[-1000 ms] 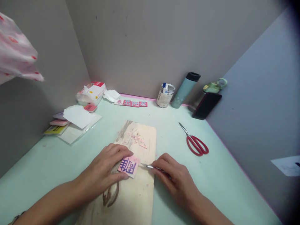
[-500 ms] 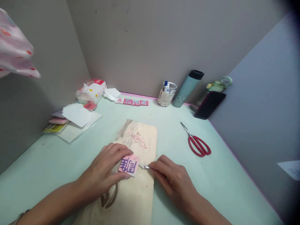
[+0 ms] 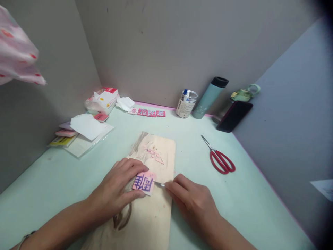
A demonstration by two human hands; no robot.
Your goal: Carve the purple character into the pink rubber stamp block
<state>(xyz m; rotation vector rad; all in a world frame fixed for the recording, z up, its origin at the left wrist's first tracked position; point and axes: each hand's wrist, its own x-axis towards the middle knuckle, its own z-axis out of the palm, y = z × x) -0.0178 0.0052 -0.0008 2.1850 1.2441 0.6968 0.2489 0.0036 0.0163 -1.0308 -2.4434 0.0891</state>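
With the pink square block (image 3: 144,183) taken as clock centre, the wooden board (image 3: 156,222) is seen spread beneath it. The block, marked in purple, is pinched between thumb and forefinger of the left hand (image 3: 118,184), at 9 o'clock. At 3, a craft knife (image 3: 160,185) is pinched in the fingertips of the right hand (image 3: 194,196); whether the block is touched by its tip cannot be told. Pink shavings (image 3: 153,153) are scattered between 12 and 1. Farther off, red-handled scissors (image 3: 222,162) are laid between 2 and 3, and character-bearing tiles (image 3: 148,113) are lined up at 12.
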